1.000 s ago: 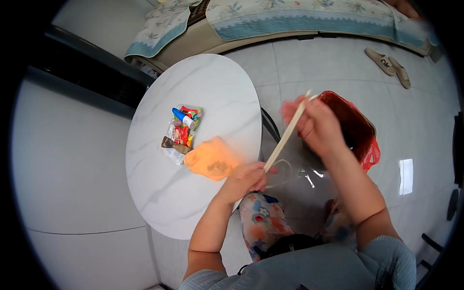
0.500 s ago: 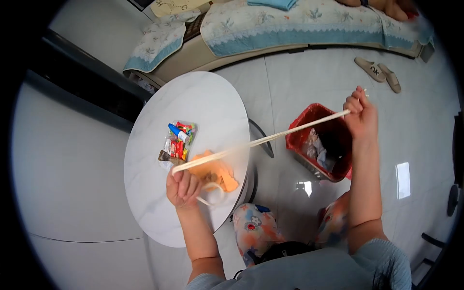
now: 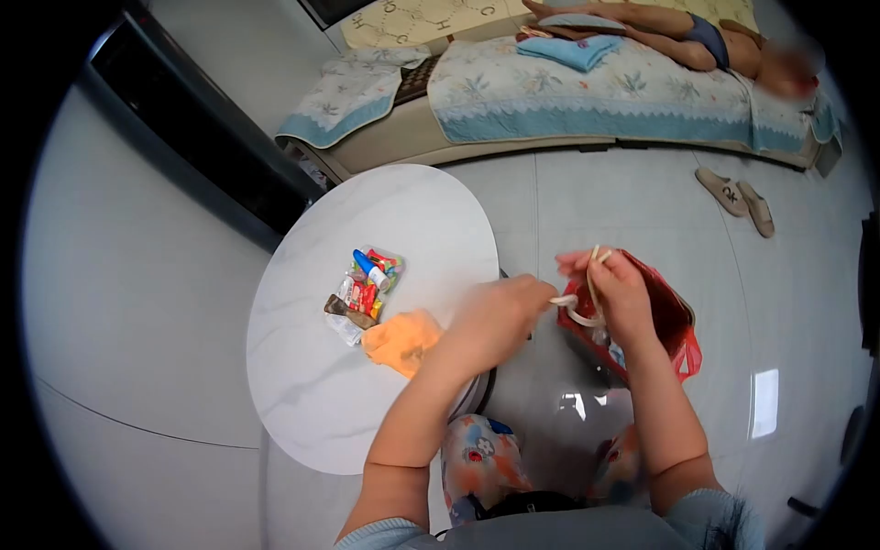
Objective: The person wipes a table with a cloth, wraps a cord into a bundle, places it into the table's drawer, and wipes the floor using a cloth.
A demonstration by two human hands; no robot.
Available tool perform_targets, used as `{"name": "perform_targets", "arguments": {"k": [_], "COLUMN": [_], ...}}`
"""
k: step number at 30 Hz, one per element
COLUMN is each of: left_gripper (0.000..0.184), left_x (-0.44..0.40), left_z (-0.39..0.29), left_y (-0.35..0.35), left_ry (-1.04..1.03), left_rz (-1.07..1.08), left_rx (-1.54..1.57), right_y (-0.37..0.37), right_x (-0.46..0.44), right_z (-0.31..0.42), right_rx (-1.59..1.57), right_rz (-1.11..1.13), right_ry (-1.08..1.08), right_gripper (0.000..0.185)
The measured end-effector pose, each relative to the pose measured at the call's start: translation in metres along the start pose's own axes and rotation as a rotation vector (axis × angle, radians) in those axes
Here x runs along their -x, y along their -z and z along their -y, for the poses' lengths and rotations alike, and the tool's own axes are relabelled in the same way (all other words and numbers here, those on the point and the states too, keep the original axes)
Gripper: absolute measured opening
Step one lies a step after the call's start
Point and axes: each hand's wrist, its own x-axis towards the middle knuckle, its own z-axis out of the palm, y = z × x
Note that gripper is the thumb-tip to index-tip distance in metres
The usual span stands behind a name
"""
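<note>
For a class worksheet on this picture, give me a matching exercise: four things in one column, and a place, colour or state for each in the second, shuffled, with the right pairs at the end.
Things:
1. Pale cord
2. Slippers
3. Bin
4. Small tube

Places, colours, states:
A. Blue and white, above the round table top
B. Lined in red
C. Held between the left hand and the right hand
D. A tan pair on the floor

Right pairs: 1-C, 2-D, 3-B, 4-A

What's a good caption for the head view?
Hands holding a pale cord near a round table and red-lined bin.
</note>
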Motion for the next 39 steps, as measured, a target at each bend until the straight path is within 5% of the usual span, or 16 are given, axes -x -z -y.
{"name": "perform_targets", "arguments": {"k": [6,8,9,13,15,21,25,29,31,39], "left_gripper": [0.012,0.014,0.014,0.014,0.011,0.012,0.013,0.009,0.008,0.007], "left_x": [-0.004,-0.003,-0.002,0.004,0.01,0.022,0.017,0.009,0.005,-0.001], "left_z": [-0.001,0.007,0.009,0.014,0.016,0.019,0.008,-0.001,-0.002,0.012], "left_y": [-0.021,-0.018,-0.011,0.033,0.055,0.068,0.055,0.046,0.03,-0.01], "left_ry": [0.06,0.097,0.093,0.325,0.398,0.284,0.26,0.243,0.251,0.369], "left_rz": [0.006,0.126,0.123,0.163,0.012,-0.25,-0.228,0.04,0.023,-0.075], "left_rx": [0.072,0.074,0.077,0.409,0.656,0.86,1.067,0.751,0.692,0.398], "right_y": [0.005,0.01,0.012,0.019,0.022,0.014,0.006,0.003,-0.001,-0.012], "right_x": [0.008,0.003,0.001,-0.005,-0.006,-0.008,-0.002,-0.005,-0.002,0.008], "right_z": [-0.018,-0.012,-0.009,0.0,0.003,-0.016,-0.022,-0.023,-0.017,-0.027], "right_rx": [0.323,1.004,1.01,0.962,0.911,0.847,0.815,0.564,0.178,0.209], "right_rz": [0.04,-0.046,-0.048,-0.202,-0.244,-0.182,-0.081,-0.097,0.017,0.145], "right_ry": [-0.003,0.453,0.456,0.48,0.423,0.417,0.299,0.164,0.093,-0.057], "right_gripper": [0.017,0.014,0.014,0.012,0.012,0.012,0.014,0.019,0.022,0.019]}}
